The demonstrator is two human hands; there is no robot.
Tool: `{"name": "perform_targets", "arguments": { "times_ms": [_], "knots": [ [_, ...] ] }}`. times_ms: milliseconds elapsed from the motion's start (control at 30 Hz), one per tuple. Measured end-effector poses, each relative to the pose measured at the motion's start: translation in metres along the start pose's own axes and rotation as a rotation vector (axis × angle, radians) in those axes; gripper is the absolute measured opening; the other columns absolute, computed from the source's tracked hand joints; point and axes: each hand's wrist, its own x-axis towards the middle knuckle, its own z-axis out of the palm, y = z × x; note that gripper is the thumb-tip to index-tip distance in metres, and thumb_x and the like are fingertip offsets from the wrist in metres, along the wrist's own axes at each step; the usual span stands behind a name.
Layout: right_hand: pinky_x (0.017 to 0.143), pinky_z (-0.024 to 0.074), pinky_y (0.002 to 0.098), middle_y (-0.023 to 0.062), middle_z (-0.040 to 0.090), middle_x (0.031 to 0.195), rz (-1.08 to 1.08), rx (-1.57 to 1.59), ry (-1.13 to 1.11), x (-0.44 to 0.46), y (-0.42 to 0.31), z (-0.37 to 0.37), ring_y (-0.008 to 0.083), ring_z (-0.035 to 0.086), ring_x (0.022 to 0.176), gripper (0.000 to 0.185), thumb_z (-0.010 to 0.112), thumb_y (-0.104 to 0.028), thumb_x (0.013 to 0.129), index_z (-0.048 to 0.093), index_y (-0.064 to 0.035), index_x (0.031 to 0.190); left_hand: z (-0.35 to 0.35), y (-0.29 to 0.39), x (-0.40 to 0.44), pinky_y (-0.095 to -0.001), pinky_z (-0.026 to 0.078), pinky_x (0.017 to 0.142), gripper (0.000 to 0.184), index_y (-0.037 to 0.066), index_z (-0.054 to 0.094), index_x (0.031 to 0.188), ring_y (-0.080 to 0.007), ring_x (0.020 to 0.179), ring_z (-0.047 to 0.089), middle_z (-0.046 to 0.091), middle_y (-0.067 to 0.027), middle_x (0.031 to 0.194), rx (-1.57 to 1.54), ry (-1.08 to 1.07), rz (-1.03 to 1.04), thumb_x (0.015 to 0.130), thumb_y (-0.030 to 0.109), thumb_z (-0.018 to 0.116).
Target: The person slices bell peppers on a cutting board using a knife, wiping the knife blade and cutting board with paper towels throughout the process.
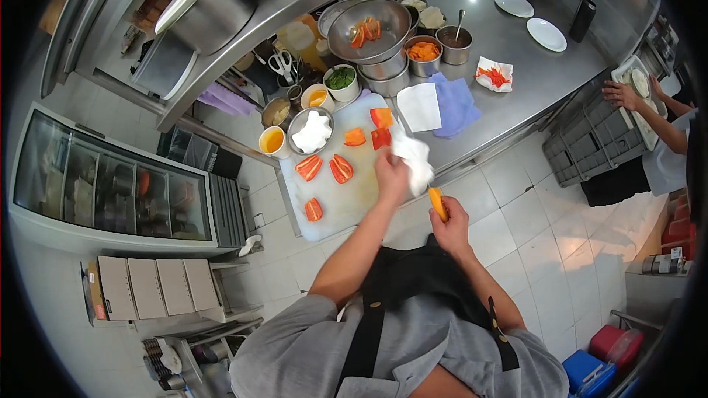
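So the left hand (391, 177) has its fingers bunched around a white cloth (414, 162), pretty blurry, so I can't tell how tightly they're closed. The right hand (453, 228) has its fingers wrapped snug around the orange handle (438, 205) of a knife, which sticks out past them toward the cloth. The cloth hides most of the blade, so no idea how it sits in there. Cloth is just beyond the left fingers, over the near right edge of the board (343, 203), with red pepper pieces (341, 169) lying left of that hand.
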Motion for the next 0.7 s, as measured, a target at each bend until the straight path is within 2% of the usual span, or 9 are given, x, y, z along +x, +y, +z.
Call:
{"name": "perform_targets", "arguments": {
  "times_ms": [67, 100, 167, 267, 300, 367, 467, 533, 700],
  "knots": [
    [0.068, 0.0527, 0.0339, 0.0147, 0.067, 0.085, 0.101, 0.05, -0.041, -0.017, 0.013, -0.007, 0.0227, 0.064, 0.072, 0.032, 0.072, -0.014, 0.084, 0.062, 0.0035, 0.109, -0.024, 0.033, 0.04, -0.0402, 0.052, 0.077, 0.027, 0.0, 0.056, 0.105, -0.0336, 0.091, 0.066, 0.067, -0.0163, 0.099, 0.429, -0.023, 0.239, 0.089, 0.019, 0.068],
    [0.068, 0.0529, 0.0341, 0.0151, 0.067, 0.085, 0.17, 0.1, -0.023, -0.023, 0.022, -0.012, 0.0223, 0.065, 0.072, 0.033, 0.072, -0.013, 0.083, 0.062, 0.0035, 0.109, -0.031, 0.033, 0.055, -0.0402, 0.052, 0.077, 0.027, 0.0, 0.056, 0.105, -0.0336, 0.091, 0.066, 0.067, -0.0163, 0.099, 0.429, -0.018, 0.239, 0.089, 0.019, 0.068],
    [0.069, 0.0534, 0.0334, 0.0157, 0.068, 0.086, 0.279, 0.138, 0.0, -0.029, 0.027, -0.026, 0.0206, 0.065, 0.074, 0.032, 0.071, -0.012, 0.084, 0.062, 0.004, 0.11, -0.039, 0.02, 0.083, -0.0451, 0.051, 0.092, 0.048, 0.0, 0.057, 0.123, -0.0394, 0.105, 0.063, 0.066, -0.0234, 0.11, 0.995, -0.286, 0.133, 0.084, 0.025, 0.07],
    [0.069, 0.0535, 0.0322, 0.0153, 0.068, 0.088, 0.366, 0.111, 0.016, -0.036, 0.028, -0.045, 0.0195, 0.066, 0.076, 0.031, 0.071, -0.012, 0.086, 0.062, 0.0043, 0.11, -0.04, 0.005, 0.106, -0.0456, 0.05, 0.095, 0.052, 0.003, 0.06, 0.123, -0.0377, 0.112, 0.062, 0.067, -0.0231, 0.113, 1.109, -0.47, 0.037, 0.08, 0.03, 0.072],
    [0.064, 0.0497, 0.0279, 0.0089, 0.067, 0.091, 0.311, 0.068, 0.026, -0.04, 0.035, -0.049, 0.0124, 0.06, 0.073, 0.028, 0.07, -0.01, 0.088, 0.061, 0.0019, 0.112, -0.04, 0.002, 0.113, -0.0456, 0.05, 0.095, 0.052, 0.003, 0.06, 0.123, -0.0377, 0.112, 0.062, 0.067, -0.0231, 0.113, 1.106, -0.475, 0.038, 0.08, 0.03, 0.072],
    [0.064, 0.0495, 0.028, 0.0087, 0.067, 0.09, 0.347, 0.057, 0.035, -0.047, 0.034, -0.061, 0.0123, 0.06, 0.072, 0.028, 0.07, -0.011, 0.088, 0.061, 0.0019, 0.111, -0.043, 0.0, 0.127, -0.0432, 0.051, 0.096, 0.06, 0.002, 0.059, 0.122, -0.0336, 0.114, 0.061, 0.062, -0.0217, 0.122, 1.245, -0.633, 0.094, 0.076, 0.034, 0.078],
    [0.063, 0.0493, 0.0281, 0.0087, 0.067, 0.089, 0.392, 0.048, 0.046, -0.06, 0.044, -0.071, 0.012, 0.059, 0.07, 0.028, 0.07, -0.011, 0.088, 0.062, 0.0018, 0.112, -0.049, 0.017, 0.13, -0.0426, 0.051, 0.096, 0.066, 0.001, 0.06, 0.12, -0.0329, 0.116, 0.06, 0.059, -0.0208, 0.126, 1.311, -0.697, 0.064, 0.067, 0.034, 0.083],
    [0.069, 0.0528, 0.0317, 0.0129, 0.069, 0.087, 0.458, 0.001, 0.046, -0.064, 0.049, -0.075, 0.0178, 0.065, 0.076, 0.03, 0.072, -0.014, 0.086, 0.063, 0.0024, 0.109, -0.05, 0.019, 0.125, -0.0421, 0.051, 0.097, 0.069, 0.002, 0.06, 0.12, -0.0328, 0.116, 0.06, 0.057, -0.02, 0.128, 1.298, -0.694, 0.068, 0.064, 0.033, 0.085],
    [0.068, 0.0524, 0.0311, 0.0123, 0.069, 0.086, 0.531, 0.042, 0.036, -0.07, 0.054, -0.073, 0.0167, 0.064, 0.074, 0.03, 0.072, -0.015, 0.085, 0.064, 0.0027, 0.109, -0.05, 0.008, 0.102, -0.0412, 0.052, 0.095, 0.07, 0.005, 0.059, 0.12, -0.0327, 0.116, 0.06, 0.055, -0.0185, 0.128, 1.139, -0.595, 0.062, 0.06, 0.027, 0.086]
  ]
}}
